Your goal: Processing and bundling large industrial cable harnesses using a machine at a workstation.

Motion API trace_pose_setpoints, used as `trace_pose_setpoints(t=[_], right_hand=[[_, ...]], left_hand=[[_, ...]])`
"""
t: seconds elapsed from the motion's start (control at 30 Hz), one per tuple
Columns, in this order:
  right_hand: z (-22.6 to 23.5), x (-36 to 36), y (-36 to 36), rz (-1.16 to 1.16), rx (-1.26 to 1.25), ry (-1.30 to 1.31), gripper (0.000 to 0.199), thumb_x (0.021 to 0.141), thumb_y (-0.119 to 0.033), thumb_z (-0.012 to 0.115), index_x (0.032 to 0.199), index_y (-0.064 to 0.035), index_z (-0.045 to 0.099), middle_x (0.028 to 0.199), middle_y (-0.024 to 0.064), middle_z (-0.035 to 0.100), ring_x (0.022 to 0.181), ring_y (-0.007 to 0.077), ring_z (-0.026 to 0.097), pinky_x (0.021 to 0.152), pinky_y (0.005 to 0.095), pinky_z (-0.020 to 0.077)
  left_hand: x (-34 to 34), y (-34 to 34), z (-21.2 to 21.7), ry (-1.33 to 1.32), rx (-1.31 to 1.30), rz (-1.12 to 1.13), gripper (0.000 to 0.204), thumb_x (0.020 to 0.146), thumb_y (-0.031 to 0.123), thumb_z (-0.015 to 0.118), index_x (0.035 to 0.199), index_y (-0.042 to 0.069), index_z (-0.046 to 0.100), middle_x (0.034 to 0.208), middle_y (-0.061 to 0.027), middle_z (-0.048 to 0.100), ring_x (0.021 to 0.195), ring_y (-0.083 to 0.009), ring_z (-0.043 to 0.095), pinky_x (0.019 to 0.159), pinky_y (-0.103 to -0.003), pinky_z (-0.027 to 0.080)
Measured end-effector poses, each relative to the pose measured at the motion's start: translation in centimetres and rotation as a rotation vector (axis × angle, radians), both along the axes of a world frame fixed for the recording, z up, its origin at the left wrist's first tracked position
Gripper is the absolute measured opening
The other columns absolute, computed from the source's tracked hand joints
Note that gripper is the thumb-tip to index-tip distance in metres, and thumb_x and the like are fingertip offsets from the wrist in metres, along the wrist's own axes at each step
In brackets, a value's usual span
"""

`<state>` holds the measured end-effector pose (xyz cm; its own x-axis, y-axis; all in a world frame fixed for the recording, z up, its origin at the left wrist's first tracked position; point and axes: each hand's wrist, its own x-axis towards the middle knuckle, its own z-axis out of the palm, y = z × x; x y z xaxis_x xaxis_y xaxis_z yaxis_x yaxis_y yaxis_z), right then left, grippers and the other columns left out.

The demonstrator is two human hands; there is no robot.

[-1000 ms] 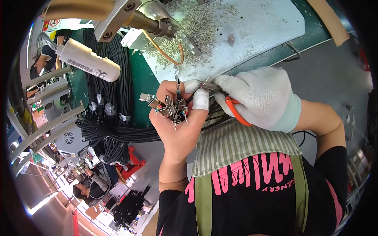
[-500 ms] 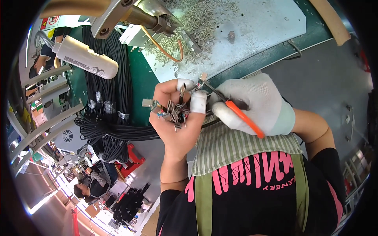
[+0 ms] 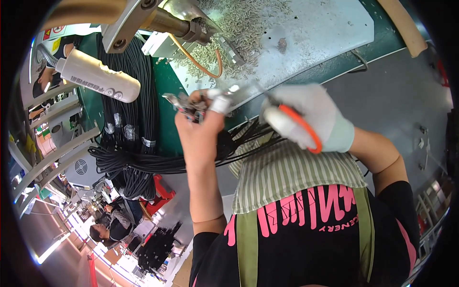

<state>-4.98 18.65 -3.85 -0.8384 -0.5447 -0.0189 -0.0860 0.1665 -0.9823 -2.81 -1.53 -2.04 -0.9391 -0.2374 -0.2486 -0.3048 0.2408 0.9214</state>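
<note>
My left hand, with white finger covers on the thumb and a fingertip, is closed around a bunch of cable connectors. Their silvery metal ends stick out above the fingers, blurred by motion. From the bunch, thin black cables run across beneath my hands. To the right, my right hand wears a white glove and grips orange-handled pliers. The dark metal jaws are smeared and point up and left, apart from the connectors.
Ahead lies a pale metal plate strewn with small metal bits, beneath a machine head. A white nozzle and coiled black cables are at left. A striped cushion rests against me; another person sits lower left.
My left hand has moved left and slightly up with the connectors, away from the pliers. My right hand has shifted slightly up, and the pliers' jaws have come away from the connector.
</note>
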Motion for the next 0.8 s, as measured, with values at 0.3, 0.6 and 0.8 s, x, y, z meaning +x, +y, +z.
trace_pose_setpoints(t=[0.3,0.6,0.8], right_hand=[[1.7,-8.7,-1.7,-0.023,0.047,-0.27,0.034,0.088,-0.029,0.058,0.069,-0.0012,0.057,0.053,0.0045,0.054,0.041,0.0114,0.053,0.04,0.0248,0.0418],[0.7,-11.3,-2.4,0.107,-0.01,-0.313,0.036,0.085,-0.027,0.06,0.061,-0.0001,0.055,0.053,0.0057,0.055,0.042,0.0135,0.055,0.04,0.0261,0.0433],[0.6,-11.4,-2.4,0.173,-0.051,-0.353,0.036,0.085,-0.027,0.06,0.063,0.0007,0.057,0.053,0.0067,0.055,0.043,0.0139,0.056,0.041,0.0262,0.0429]], left_hand=[[-6.6,-1.6,-1.2,-0.145,0.493,-0.039,0.008,0.083,0.003,0.062,0.078,0.005,0.056,0.059,0.0067,0.04,0.046,-0.0028,0.027,0.042,-0.022,0.018],[-7.7,-1.3,-0.5,-0.11,0.235,-0.086,0.01,0.078,-0.002,0.063,0.077,0.005,0.055,0.06,0.0048,0.045,0.048,-0.0025,0.036,0.042,-0.021,0.024],[-7.3,-0.8,-0.7,-0.023,0.102,-0.071,0.007,0.077,-0.001,0.062,0.082,0.002,0.058,0.065,0.0035,0.051,0.053,-0.0035,0.043,0.045,-0.021,0.031]])
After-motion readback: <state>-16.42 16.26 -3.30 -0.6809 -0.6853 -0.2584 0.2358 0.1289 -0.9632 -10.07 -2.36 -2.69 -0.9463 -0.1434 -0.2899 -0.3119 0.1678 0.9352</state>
